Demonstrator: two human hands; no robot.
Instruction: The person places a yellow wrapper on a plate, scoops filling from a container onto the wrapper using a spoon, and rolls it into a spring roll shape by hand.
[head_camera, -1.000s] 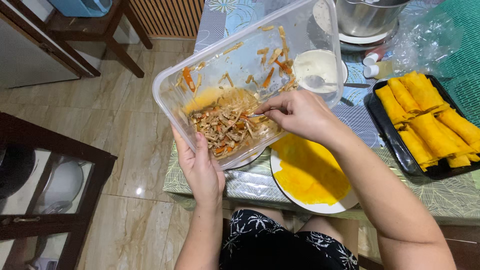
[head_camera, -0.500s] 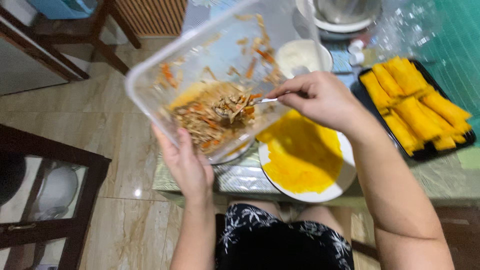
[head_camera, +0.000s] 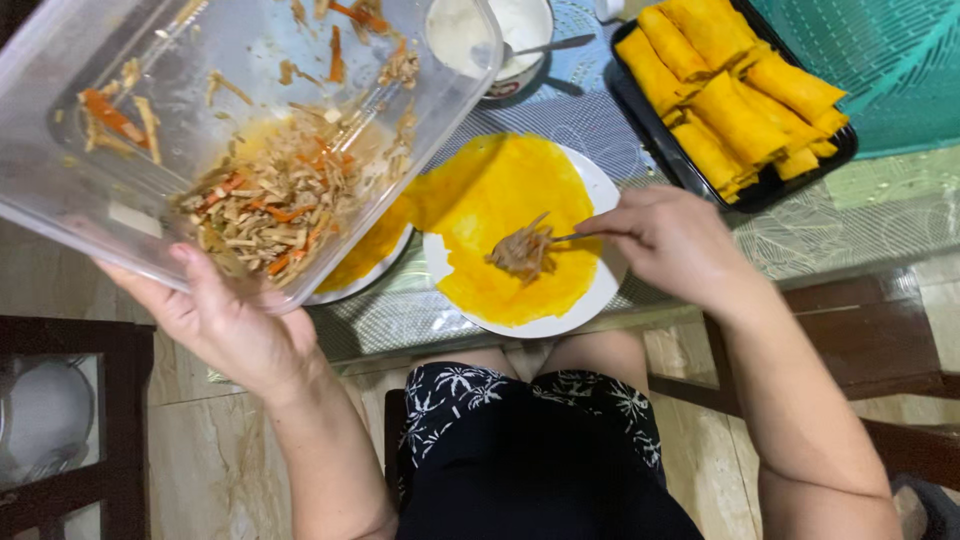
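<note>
Layout, head view. Plate (head_camera: 610, 290) at table (head_camera: 880, 215) near edge, w/ crepe (head_camera: 500, 195) on it; filling heap (head_camera: 522, 252) on crepe centre. R hand (head_camera: 672, 238) just right of heap, over plate rim. Container (head_camera: 215, 110) left of plate, raised, L hand (head_camera: 225, 325) under its near edge; shredded filling (head_camera: 270, 205) inside. Bowl (head_camera: 500, 35) behind plate. Tray (head_camera: 700, 165) back-right, rolls (head_camera: 735, 90) in it.

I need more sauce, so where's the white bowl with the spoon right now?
In the head view, the white bowl sits at the top centre of the table, between the clear container and the black tray of rolls.
</note>
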